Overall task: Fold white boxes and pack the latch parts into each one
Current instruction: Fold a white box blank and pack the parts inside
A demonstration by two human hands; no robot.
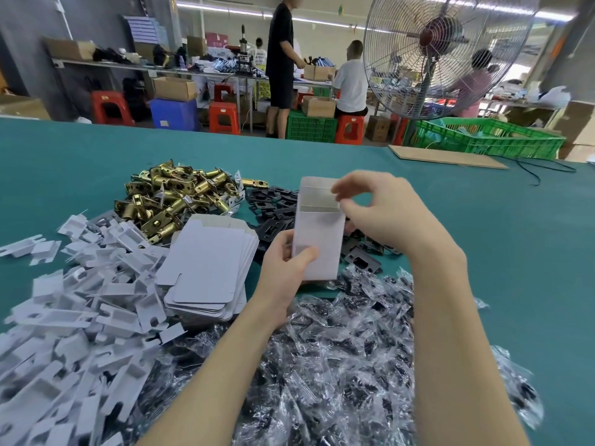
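At the centre of the frame the left hand (283,268) had its grip closed around the lower part of an upright white box (317,233), thumb across its front. The right hand (376,210) pinched the box's open top flap with curled fingers. Brass latch parts (170,194) lay heaped on the teal desk (483,220) toward the upper left, beside a stack of flat boxes (206,265).

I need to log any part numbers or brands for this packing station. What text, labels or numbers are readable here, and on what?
No text can be read.
White box in the left hand and right hand: blank.
Stack of flat boxes: blank.
Brass latches: no marking legible.
Red stools: round mark, too small to read.
Cardboard cartons: print too blurred to read.
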